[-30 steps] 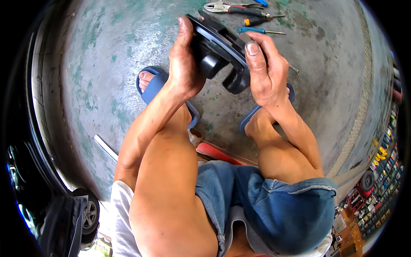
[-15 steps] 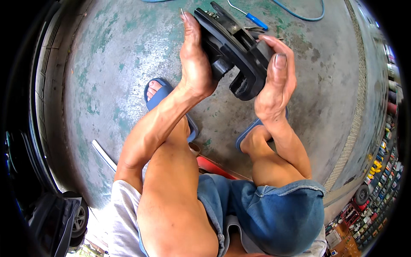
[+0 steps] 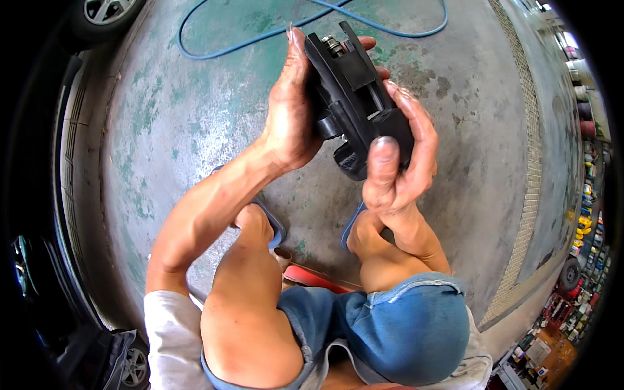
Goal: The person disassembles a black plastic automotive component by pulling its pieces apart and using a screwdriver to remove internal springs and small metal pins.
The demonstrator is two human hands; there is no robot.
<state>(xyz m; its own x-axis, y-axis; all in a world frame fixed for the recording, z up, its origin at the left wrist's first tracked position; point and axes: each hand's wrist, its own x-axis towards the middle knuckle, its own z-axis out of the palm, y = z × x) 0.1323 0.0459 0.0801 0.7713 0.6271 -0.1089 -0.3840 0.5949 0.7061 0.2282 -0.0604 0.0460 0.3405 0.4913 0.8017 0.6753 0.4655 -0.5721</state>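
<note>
A black plastic handle assembly is held up in front of me, tilted, with a metal bolt or spring showing near its top and a curved hook-like end at the bottom. My left hand grips its left side, palm against it, the thumb upright along the edge and some fingertips showing behind the top. Around its lower right end my right hand is closed, with the thumb on the near face and the fingers along the right side. The part's back is hidden.
A blue hose loops over the worn concrete floor. A car wheel stands at the far left. A grating strip runs along the right, with crowded shelves of small items beyond. Something red lies under my legs.
The handle assembly has turned to show more of its inner side and bolt, and has come slightly nearer. My right hand has shifted down and left with it. The blue-handled tool has dropped from sight.
</note>
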